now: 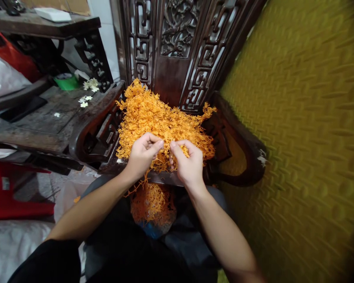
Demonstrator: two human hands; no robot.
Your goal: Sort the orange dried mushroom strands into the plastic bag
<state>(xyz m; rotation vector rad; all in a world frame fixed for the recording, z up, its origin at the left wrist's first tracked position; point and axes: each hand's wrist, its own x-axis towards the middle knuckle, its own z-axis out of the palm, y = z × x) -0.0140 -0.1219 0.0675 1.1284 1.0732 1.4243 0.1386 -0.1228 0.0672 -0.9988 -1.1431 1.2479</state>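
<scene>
The head view showed a heap of orange branching strands (162,118) on the seat of a carved wooden chair (171,76), banked up toward the back-left corner and reaching close to the front edge. Some strands trailed over that front edge, just left of its middle, above a see-through container (153,204) of similar orange bits between the person's legs (whether bag or bowl, I could not tell).

The likeliest trouble was spilling: a tug on one piece might have dragged its tangled neighbours off the front edge, since they lay so near it. Thin branches could also have snapped if pulled too hard.

The left hand (143,153) and right hand (191,161) met nearly tip to tip in front of the heap, a small gap between them. In each, the grip was narrow, thumb and forefinger pressed together; anything pinched there was too small to make out. To the left, a desk (44,122) carried green tape (66,81) and pale blossoms (91,84) near its chair-side edge.
</scene>
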